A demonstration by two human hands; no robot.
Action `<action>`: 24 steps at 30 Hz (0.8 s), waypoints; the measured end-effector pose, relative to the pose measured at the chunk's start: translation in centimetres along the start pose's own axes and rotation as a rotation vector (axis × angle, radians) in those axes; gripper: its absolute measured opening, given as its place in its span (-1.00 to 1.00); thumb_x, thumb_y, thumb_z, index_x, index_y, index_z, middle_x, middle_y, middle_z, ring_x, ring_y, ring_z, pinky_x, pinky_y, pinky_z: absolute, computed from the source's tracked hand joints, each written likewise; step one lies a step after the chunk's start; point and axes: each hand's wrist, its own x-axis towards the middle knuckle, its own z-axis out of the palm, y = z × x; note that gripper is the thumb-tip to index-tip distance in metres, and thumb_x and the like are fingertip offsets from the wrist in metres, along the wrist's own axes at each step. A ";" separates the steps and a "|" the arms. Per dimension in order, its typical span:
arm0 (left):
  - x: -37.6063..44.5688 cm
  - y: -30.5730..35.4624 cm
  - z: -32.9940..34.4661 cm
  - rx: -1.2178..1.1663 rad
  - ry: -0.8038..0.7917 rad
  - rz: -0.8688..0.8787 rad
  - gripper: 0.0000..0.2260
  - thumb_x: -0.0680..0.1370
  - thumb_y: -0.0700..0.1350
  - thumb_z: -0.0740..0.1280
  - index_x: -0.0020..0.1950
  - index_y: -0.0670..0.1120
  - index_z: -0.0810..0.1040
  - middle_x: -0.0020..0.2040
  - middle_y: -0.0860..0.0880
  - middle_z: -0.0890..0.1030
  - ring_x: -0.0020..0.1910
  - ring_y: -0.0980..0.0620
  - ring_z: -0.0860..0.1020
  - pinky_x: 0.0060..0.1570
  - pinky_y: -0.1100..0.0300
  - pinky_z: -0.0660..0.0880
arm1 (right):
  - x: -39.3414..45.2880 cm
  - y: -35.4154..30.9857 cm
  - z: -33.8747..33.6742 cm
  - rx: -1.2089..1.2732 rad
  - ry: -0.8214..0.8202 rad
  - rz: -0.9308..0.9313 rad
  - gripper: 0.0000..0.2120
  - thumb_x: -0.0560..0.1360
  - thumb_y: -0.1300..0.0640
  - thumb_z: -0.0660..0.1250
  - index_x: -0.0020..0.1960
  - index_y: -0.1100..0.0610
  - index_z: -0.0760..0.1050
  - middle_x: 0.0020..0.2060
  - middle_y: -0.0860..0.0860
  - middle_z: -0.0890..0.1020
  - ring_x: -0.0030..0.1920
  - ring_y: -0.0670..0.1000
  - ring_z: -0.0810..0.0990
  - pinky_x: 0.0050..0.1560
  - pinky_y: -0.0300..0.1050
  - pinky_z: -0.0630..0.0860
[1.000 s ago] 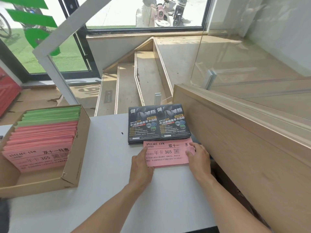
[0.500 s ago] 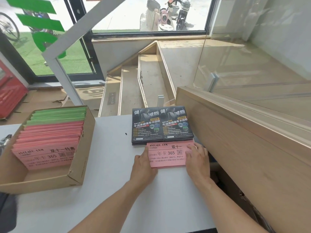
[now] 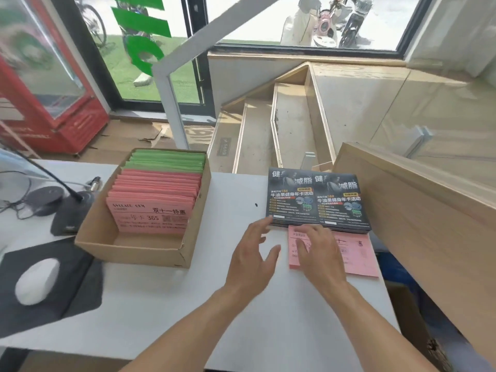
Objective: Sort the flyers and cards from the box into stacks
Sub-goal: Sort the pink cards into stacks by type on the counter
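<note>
A cardboard box (image 3: 96, 237) on the white desk holds upright pink cards (image 3: 153, 208) in front and green cards (image 3: 166, 159) behind. To its right lies a stack of black flyers (image 3: 316, 200). Just in front of that stack a thin pink pile (image 3: 357, 253) lies flat. My right hand (image 3: 319, 253) hovers over or rests on the pile's left part with fingers spread. My left hand (image 3: 252, 253) is off the pile to its left, above the bare desk, fingers relaxed and empty.
A white mouse (image 3: 36, 280) sits on a black pad (image 3: 67, 304) at the left, with a microphone base (image 3: 69, 213) and cables behind it. A wooden counter wall (image 3: 429, 237) rises close on the right. The desk's front edge is near my forearms.
Both hands have come off the pink pile's sides and moved left; my left hand now hangs over bare desk. The camera has swung left, bringing the box nearer the middle.
</note>
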 end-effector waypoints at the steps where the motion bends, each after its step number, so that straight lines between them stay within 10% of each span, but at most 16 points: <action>1: 0.2 0.0 -1.6 0.006 0.058 0.022 -0.40 0.53 -0.25 0.42 0.53 0.05 0.33 0.34 0.19 0.50 0.31 0.18 0.51 0.27 0.26 0.47 | 0.3 -2.1 0.8 0.054 -0.010 -0.035 -0.70 0.55 0.15 0.40 0.27 0.01 0.58 0.14 -0.07 0.62 0.22 0.02 0.49 0.24 -0.03 0.43; 8: 2.6 -4.3 -15.8 0.211 0.381 -0.021 -0.46 0.53 -0.26 0.40 0.47 0.04 0.40 0.33 0.19 0.49 0.33 0.21 0.42 0.32 0.30 0.32 | 2.2 -17.3 6.5 0.203 -0.069 -0.394 -0.68 0.55 0.15 0.40 0.29 0.01 0.60 0.14 -0.10 0.65 0.17 -0.02 0.52 0.28 -0.14 0.41; 18: 6.4 -14.6 -28.5 0.801 -0.049 -0.110 -0.37 0.54 -0.09 0.40 0.59 0.00 0.28 0.61 -0.02 0.24 0.62 -0.03 0.08 0.61 -0.01 0.00 | 4.1 -27.0 11.5 -0.235 -0.329 -0.409 -0.32 0.63 -0.02 0.21 0.65 0.08 0.01 0.61 -0.01 0.14 0.58 0.07 0.09 0.58 0.01 -0.04; 24: 6.1 -15.1 -28.2 0.696 0.055 -0.097 -0.45 0.55 -0.06 0.40 0.54 -0.03 0.39 0.59 0.02 0.29 0.60 0.06 0.14 0.61 0.04 0.01 | 3.6 -26.5 12.7 -0.201 -0.229 -0.381 -0.39 0.61 0.01 0.19 0.63 0.04 0.12 0.61 -0.05 0.18 0.60 0.00 0.09 0.58 -0.08 -0.12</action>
